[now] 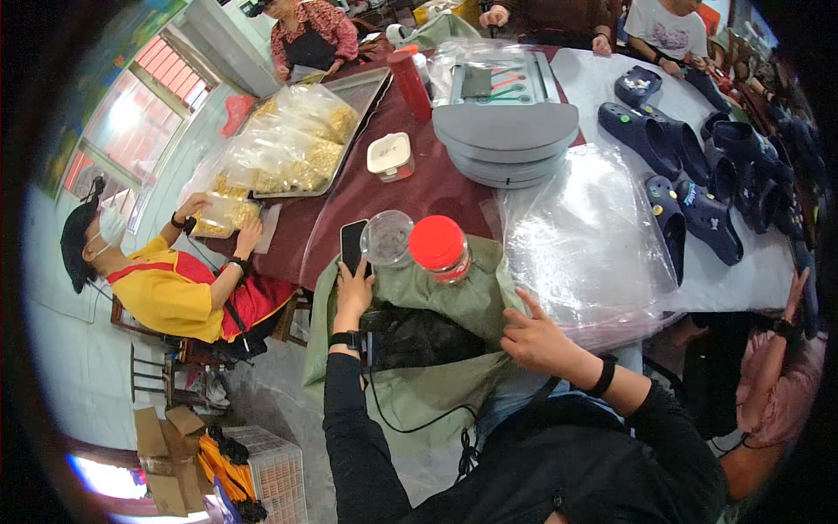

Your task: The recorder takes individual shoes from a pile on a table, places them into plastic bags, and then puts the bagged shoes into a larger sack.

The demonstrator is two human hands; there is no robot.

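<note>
My left hand [353, 295] grips the lower end of a dark smartphone [351, 240] at the table's near edge. Right beside the phone is a round clear plastic container [387, 238]. A clear jar with a red lid [437, 241] stands just to its right, on a green woven sack [471, 293]. The sack hangs over the edge, with a black item [423, 339] inside its opening. By the sack's right rim, my right hand [539, 334] is open, its fingers apart and nothing visible in them. Clear plastic sheets or bags [580, 231] lie beyond that hand.
Dark blue clogs [642, 140] crowd the white table on the right. Grey stacked trays [506, 135], a red bottle [410, 85] and a small white-lidded tub [390, 155] stand farther back. At left, a person in yellow [179, 293] handles bags of yellow pieces [297, 144].
</note>
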